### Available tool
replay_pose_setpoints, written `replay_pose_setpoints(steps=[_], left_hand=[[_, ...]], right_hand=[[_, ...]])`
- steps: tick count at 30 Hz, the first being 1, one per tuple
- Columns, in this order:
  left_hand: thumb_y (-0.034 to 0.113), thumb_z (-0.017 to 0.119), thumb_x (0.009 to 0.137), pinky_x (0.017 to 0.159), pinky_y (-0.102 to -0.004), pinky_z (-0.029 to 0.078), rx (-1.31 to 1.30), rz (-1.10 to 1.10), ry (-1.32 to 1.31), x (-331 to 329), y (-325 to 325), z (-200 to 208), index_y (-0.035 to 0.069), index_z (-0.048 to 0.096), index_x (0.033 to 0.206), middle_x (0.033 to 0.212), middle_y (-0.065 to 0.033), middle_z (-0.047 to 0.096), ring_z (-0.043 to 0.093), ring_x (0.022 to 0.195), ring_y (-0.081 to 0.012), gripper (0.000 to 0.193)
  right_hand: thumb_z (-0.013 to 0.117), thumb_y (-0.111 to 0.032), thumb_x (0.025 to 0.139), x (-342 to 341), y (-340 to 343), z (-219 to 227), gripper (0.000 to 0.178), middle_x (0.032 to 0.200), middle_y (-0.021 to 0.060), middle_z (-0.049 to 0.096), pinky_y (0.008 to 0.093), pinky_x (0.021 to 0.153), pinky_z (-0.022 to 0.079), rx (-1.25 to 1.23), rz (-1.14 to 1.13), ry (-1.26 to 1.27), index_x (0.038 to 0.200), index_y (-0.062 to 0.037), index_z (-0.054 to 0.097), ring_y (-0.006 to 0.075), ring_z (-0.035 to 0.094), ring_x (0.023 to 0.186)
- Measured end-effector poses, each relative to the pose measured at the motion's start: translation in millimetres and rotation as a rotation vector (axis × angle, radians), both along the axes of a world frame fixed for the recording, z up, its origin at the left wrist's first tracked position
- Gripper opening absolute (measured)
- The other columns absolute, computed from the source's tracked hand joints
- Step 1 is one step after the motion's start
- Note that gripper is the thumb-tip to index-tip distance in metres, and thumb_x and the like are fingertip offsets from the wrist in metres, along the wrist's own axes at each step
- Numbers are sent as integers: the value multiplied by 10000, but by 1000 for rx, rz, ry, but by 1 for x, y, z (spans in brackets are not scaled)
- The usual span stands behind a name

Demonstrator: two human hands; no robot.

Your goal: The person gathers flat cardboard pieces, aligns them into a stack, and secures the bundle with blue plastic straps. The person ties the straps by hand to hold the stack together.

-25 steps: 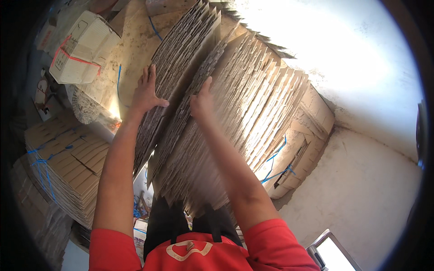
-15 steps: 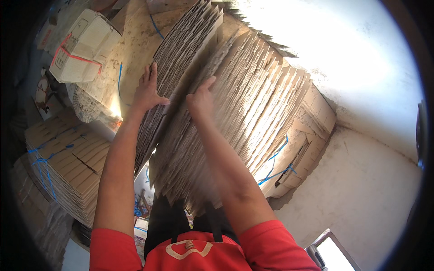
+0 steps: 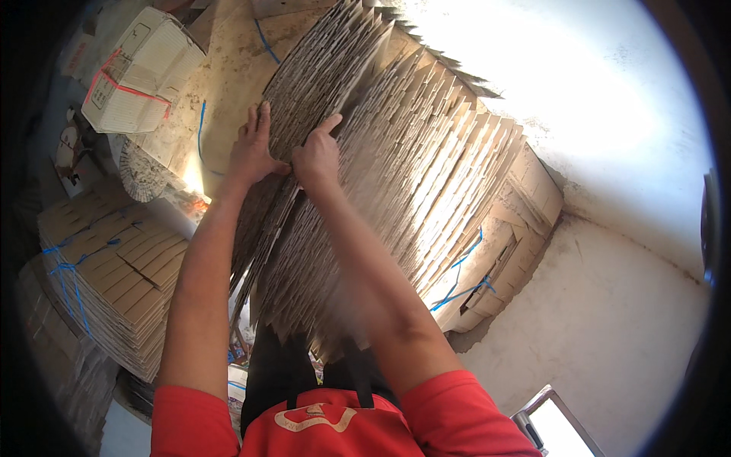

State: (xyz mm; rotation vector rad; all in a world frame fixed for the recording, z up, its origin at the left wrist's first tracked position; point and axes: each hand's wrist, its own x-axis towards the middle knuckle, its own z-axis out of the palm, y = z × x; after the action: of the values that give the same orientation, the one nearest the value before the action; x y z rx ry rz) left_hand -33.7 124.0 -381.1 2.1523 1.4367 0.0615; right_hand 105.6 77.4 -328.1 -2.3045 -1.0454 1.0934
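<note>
A large batch of cardboard sheets with notched edges (image 3: 426, 145) stands on edge before me. To its left leans a second batch of the same sheets (image 3: 316, 68). My left hand (image 3: 257, 152) lies against the left batch, fingers spread, its thumb reaching across the sheet edges. Close beside it, my right hand (image 3: 317, 158) is closed on some cardboard sheets where the two batches meet, thumb extended upward. Its fingertips are hidden among the sheets.
A tied stack of flat cardboard (image 3: 114, 266) with blue strapping sits at the left. Behind it lies a white carton (image 3: 141, 72) with a red strap. A blue strap (image 3: 464, 286) hangs at the right end of the sheets, near a pale wall (image 3: 609, 305).
My right hand has moved left toward my left hand, bringing sheets with it. The dark gap between the two batches has narrowed. My left hand has barely moved.
</note>
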Motion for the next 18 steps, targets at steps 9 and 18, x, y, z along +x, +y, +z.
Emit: replay_pose_setpoints(steps=[9,18], left_hand=[[412,890,451,1037,-537,390,14,-55,58,-2,2,-6,152,8,1530,1554,-248,126,321,1318,-508,1418],[602,837,485,1060,-604,297,55,-170,266,16,-22,27,107,19,1529,1553,-272,110,145,1421,-478,1416]], right_hand=[[569,50,823,-3,-14,-48,973,1046,315,602,374,432,565,-24,52,184,1441,55,-182,390,670,774],[582,-1,834,4,-8,-52,910,1108,295,593,410,625,579,-109,51,135,1482,36,-56,397,657,847]])
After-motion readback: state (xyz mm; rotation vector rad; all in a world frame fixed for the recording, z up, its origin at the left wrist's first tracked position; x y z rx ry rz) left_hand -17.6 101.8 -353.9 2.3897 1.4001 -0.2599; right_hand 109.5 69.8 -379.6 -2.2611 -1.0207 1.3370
